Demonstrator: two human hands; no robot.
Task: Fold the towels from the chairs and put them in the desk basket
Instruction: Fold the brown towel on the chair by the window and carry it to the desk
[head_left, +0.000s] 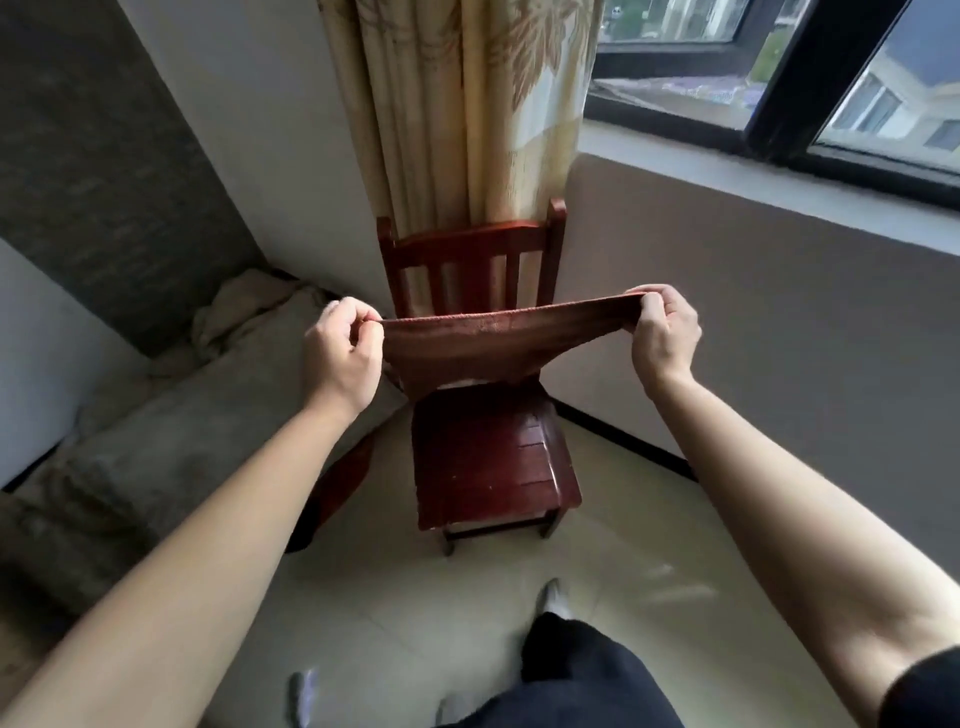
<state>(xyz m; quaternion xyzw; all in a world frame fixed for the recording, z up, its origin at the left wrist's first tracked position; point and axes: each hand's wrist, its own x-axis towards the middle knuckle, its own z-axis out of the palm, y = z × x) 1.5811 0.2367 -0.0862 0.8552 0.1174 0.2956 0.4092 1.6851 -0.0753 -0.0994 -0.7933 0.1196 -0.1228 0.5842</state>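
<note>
A reddish-brown towel (483, 345) hangs stretched in the air in front of a dark red wooden chair (493, 457). My left hand (340, 353) pinches its left top corner and my right hand (662, 332) pinches its right top corner. The towel's lower part droops down to about the back of the chair seat. A bit of pale cloth (462, 383) shows just under the towel's lower edge on the seat. No basket or desk is in view.
The chair stands in a corner against a patterned beige curtain (457, 114) and a grey wall below a window (779, 78). A bed with grey bedding (156, 441) runs along the left. Pale floor tiles (415, 613) lie between me and the chair.
</note>
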